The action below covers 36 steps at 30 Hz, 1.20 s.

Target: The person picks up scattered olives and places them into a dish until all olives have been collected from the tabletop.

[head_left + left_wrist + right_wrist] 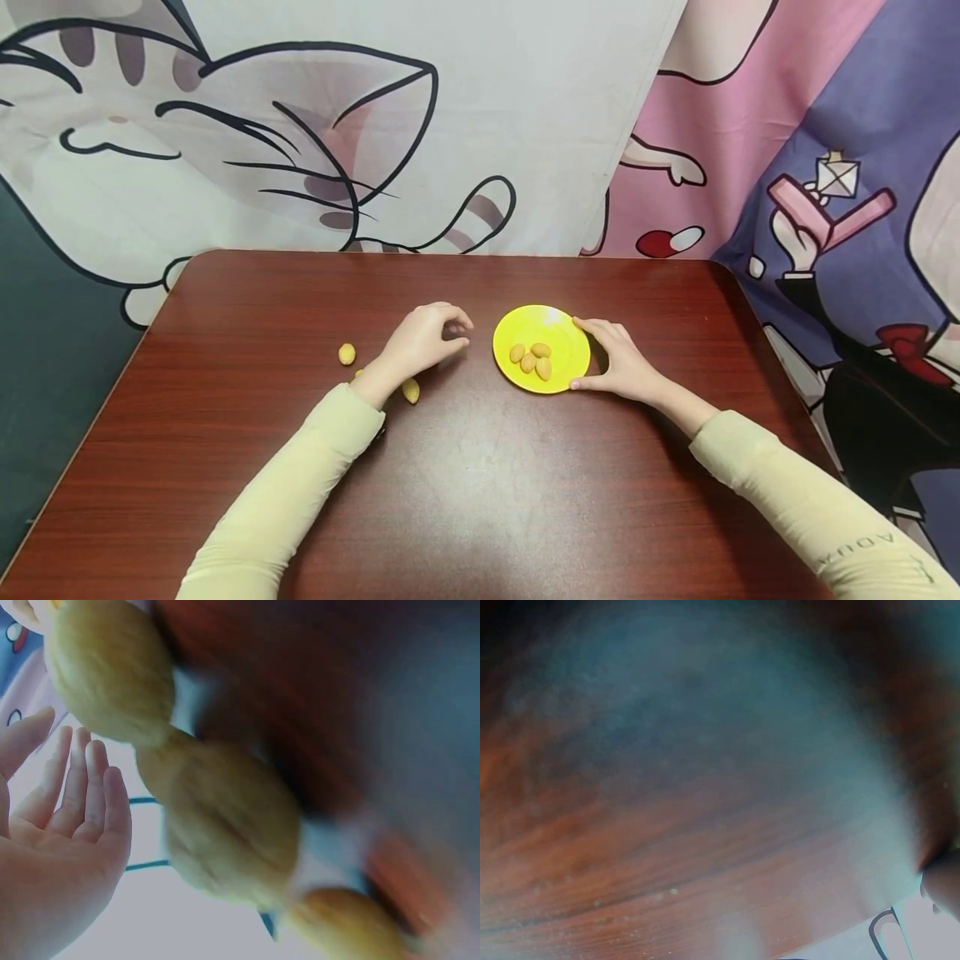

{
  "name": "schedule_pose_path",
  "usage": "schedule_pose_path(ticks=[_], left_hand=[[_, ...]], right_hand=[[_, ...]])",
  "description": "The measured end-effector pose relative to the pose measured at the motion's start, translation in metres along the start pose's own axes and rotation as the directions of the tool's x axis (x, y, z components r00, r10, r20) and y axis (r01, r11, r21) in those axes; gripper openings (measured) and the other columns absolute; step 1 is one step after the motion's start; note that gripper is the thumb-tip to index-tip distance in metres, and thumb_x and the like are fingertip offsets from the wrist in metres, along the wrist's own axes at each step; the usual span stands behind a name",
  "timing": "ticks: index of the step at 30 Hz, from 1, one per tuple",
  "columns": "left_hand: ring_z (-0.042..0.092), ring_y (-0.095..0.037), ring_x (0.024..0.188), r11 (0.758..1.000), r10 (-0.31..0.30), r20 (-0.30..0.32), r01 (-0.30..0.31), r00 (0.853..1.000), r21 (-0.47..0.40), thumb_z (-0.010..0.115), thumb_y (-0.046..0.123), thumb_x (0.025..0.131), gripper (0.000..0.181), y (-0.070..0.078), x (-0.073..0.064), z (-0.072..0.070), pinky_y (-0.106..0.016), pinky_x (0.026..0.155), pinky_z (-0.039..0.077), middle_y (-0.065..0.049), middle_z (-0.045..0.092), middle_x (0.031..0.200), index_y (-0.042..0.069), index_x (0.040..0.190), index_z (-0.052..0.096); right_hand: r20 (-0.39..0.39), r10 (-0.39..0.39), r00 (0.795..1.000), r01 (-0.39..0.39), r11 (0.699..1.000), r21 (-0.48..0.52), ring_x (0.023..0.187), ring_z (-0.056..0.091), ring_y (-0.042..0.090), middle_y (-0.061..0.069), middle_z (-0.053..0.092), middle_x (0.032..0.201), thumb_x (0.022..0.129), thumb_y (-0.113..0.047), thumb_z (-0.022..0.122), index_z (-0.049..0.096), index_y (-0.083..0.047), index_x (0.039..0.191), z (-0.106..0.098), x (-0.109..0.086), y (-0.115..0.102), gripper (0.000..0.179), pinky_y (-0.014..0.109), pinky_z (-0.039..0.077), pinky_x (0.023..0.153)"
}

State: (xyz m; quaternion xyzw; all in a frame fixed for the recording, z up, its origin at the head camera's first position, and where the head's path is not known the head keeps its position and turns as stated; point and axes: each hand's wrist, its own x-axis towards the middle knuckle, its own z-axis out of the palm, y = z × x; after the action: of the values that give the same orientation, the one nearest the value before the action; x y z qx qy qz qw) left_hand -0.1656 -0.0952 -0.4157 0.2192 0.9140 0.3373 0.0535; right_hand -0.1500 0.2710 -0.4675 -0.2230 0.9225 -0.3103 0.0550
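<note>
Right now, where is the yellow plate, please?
In the head view, the yellow plate is just right of centre on the table, touched by the right hand.

I'm remotely viewing a reddish-brown, wood-grained bench (480,533) reflecting light near its middle. A round yellow plate (567,346) is resting slightly right of centre, toward the far edge. Left of it, well apart, yellowish oval pieces (347,354) are lying on the bench: one farthest left, another nearer the plate, a third showing only partly between them.
</note>
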Motion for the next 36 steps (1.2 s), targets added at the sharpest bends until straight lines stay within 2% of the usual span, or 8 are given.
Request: schedule_pose_path(ticks=[9,16,28,36], left_hand=[[0.071,-0.028,0.104,0.998,-0.060,-0.021,0.060,0.998,-0.026,0.078,0.011,0.095,0.020,-0.017,-0.014,-0.016,-0.044,0.095,0.058,-0.010,0.074,0.111,0.006,0.114,0.077],[0.071,-0.027,0.101,0.998,-0.061,-0.042,0.061,0.997,-0.011,0.078,0.009,0.093,0.019,-0.027,-0.020,-0.023,-0.044,0.092,0.058,-0.011,0.074,0.108,0.005,0.111,0.077],[0.071,-0.025,0.097,0.997,-0.078,-0.040,0.079,0.996,0.020,0.080,0.012,0.092,0.015,-0.043,-0.029,-0.029,-0.043,0.090,0.056,-0.009,0.074,0.102,0.008,0.106,0.077],[0.070,-0.024,0.097,0.995,-0.096,-0.008,0.096,0.995,0.038,0.080,0.019,0.095,0.013,-0.051,-0.031,-0.032,-0.043,0.090,0.056,-0.007,0.074,0.100,0.010,0.105,0.078]], right_hand=[[0.002,0.001,1.000,-0.001,1.000,0.005,0.144,0.037,0.041,0.021,0.047,0.159,0.072,-0.030,0.098,0.040,-0.005,0.162,-0.002,0.000,-0.002,0.110,0.061,0.031,0.117],[-0.004,-0.007,1.000,0.007,1.000,0.002,0.143,0.038,0.042,0.022,0.048,0.158,0.072,-0.030,0.098,0.040,-0.003,0.161,-0.002,0.000,-0.002,0.109,0.062,0.031,0.116],[0.003,0.002,1.000,-0.002,1.000,-0.004,0.145,0.037,0.041,0.021,0.047,0.159,0.072,-0.031,0.098,0.040,-0.005,0.162,0.000,0.000,0.000,0.110,0.061,0.031,0.118],[0.004,0.001,1.000,-0.001,1.000,0.001,0.144,0.037,0.040,0.020,0.047,0.159,0.072,-0.031,0.098,0.040,-0.005,0.162,0.000,0.000,-0.001,0.110,0.060,0.031,0.117]])
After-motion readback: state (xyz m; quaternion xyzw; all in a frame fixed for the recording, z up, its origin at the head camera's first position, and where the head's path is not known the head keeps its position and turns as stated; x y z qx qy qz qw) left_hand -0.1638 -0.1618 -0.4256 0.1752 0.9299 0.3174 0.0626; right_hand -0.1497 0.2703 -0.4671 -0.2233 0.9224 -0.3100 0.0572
